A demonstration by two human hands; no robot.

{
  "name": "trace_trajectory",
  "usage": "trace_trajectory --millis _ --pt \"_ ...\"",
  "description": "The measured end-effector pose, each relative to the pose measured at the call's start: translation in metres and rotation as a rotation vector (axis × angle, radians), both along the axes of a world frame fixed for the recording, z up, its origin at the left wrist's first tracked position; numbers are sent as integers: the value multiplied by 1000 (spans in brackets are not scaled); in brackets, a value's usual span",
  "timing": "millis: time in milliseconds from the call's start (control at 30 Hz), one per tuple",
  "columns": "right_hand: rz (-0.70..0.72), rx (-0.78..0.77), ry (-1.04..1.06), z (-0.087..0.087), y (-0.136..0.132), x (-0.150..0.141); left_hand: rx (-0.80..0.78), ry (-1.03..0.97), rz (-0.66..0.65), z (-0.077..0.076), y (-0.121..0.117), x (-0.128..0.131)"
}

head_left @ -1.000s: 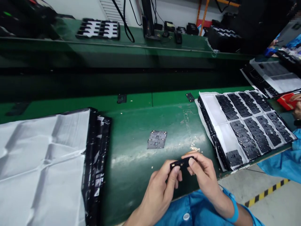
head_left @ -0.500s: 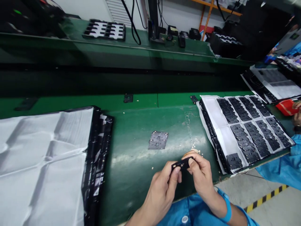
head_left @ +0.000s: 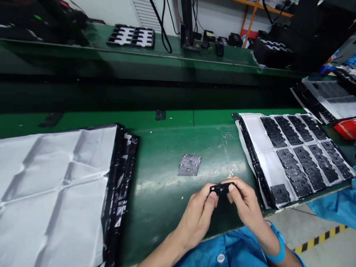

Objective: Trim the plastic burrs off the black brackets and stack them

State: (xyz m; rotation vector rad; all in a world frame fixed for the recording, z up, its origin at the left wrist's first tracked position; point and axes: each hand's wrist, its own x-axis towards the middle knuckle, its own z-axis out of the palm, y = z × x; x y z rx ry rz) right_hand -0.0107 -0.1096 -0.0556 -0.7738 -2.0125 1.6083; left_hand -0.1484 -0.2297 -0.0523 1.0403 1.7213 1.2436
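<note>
Between both hands I hold a small black plastic part [head_left: 221, 188] just above the green bench, near its front edge. My left hand [head_left: 200, 211] pinches its left end with thumb and fingers. My right hand [head_left: 244, 200] grips its right end the same way, with a blue band on that wrist. Small light spots show on the side facing me. A little beyond my hands, flat black plates [head_left: 190, 165] lie overlapping on the bench. To the right stands a white-lined tray [head_left: 257, 129] with rows of similar black plates, a lone one [head_left: 280, 194] in its near left compartment.
A stack of black trays under a white sheet [head_left: 52, 196] fills the left side. Loose black parts [head_left: 160, 115] lie along the back strip. Behind is a raised shelf with a tray [head_left: 131, 36] and a monitor stand [head_left: 189, 37]. A co-worker's blue sleeve [head_left: 333, 200] shows at right.
The view has shifted, so the bench items sit slightly further right. Both hands keep hold of the black part, which has tilted a little. At far right, the other person's hand has left view.
</note>
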Motion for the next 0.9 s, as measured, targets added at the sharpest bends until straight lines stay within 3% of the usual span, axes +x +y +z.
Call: trace_trajectory --millis 300,900 --pt "43 173 46 4 -6 -1 28 -105 120 -11 11 1" --pt "-20 125 68 -7 -5 -3 50 -88 84 -27 13 3"
